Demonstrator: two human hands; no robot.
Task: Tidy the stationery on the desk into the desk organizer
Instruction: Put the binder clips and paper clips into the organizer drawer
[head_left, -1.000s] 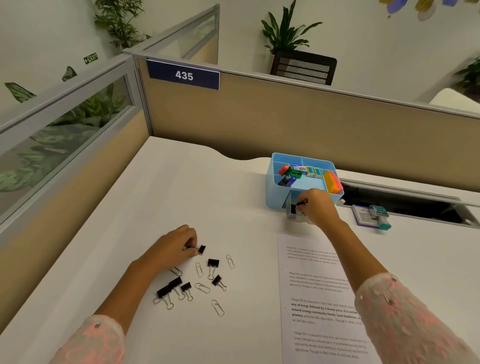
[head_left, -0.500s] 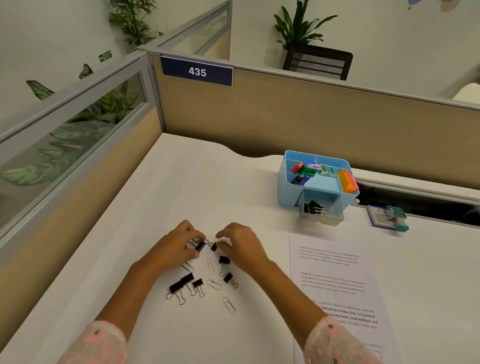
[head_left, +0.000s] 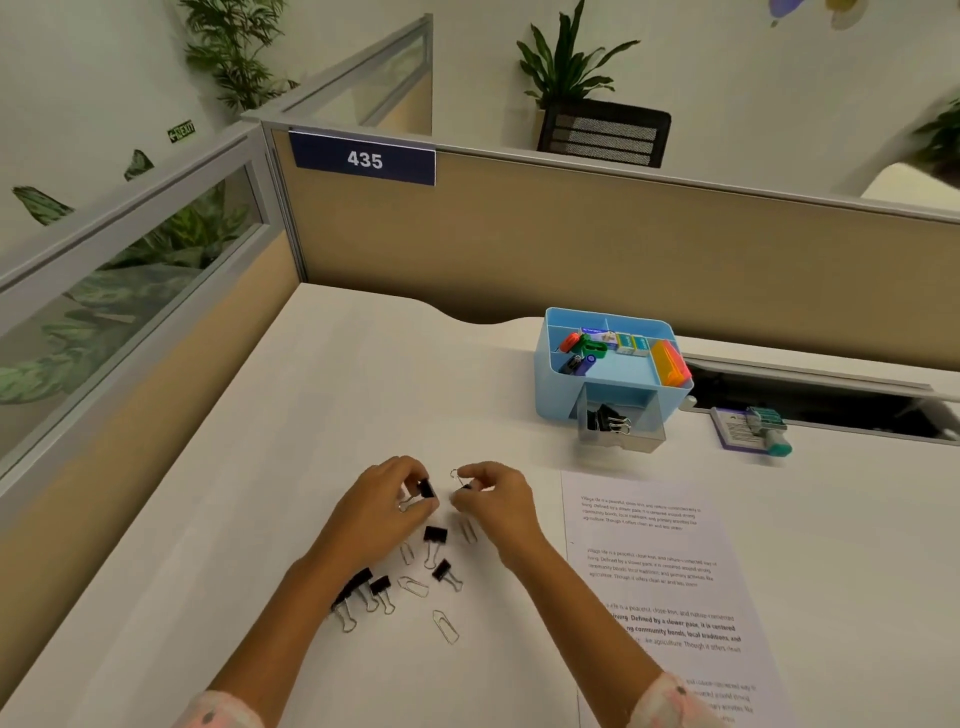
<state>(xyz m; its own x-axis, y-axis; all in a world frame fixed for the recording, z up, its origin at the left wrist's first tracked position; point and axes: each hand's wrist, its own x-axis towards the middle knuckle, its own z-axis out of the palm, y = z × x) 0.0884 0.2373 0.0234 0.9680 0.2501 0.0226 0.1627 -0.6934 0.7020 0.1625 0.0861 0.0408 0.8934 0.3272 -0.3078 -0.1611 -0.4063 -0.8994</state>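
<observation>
White cubicle table (head_left: 260, 467): both hands pinching binder clips.
Left hand (head_left: 382, 506) and right hand (head_left: 493, 501) each grip one; open drawer (head_left: 621, 423) lies far-right, nearer the right.

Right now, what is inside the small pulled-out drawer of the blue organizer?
The drawer at the front of the blue desk organizer holds a few black binder clips with silver handles. Its back part is hidden under the organizer, so I cannot tell what lies there.

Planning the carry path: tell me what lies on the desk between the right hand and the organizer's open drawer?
In the head view, only bare white desk lies between the right hand and the drawer; the printed sheet sits off to the right.
</observation>
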